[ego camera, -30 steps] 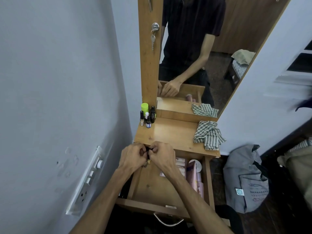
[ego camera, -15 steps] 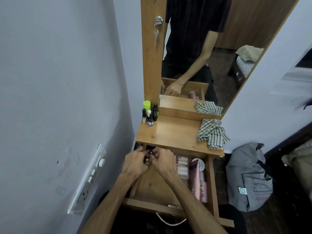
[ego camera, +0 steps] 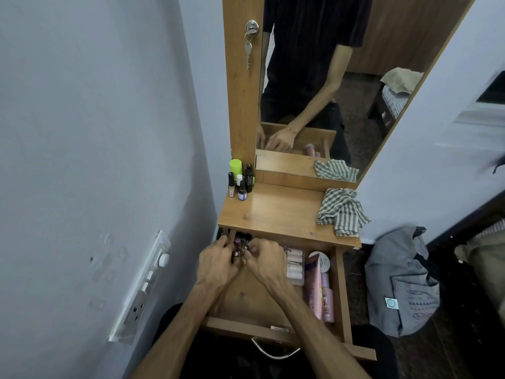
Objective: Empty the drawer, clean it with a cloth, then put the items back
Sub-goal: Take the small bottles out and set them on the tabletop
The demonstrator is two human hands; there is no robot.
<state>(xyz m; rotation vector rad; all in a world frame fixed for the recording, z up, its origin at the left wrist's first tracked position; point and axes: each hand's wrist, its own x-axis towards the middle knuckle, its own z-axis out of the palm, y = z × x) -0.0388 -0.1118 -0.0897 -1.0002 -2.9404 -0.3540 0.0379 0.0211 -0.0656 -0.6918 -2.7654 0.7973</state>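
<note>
Left hand [ego camera: 218, 262] and right hand [ego camera: 263, 259] | both grips curled around small bottles [ego camera: 240, 246] | back-left of open drawer [ego camera: 340, 294] (cloth [ego camera: 341, 210] on tabletop [ego camera: 276, 212])

- A wooden dresser top [ego camera: 276, 212] carries a cluster of small bottles [ego camera: 240, 180] at its ten o'clock corner.
- A checked cloth [ego camera: 341, 210] lies crumpled at three o'clock, overhanging the front edge.
</note>
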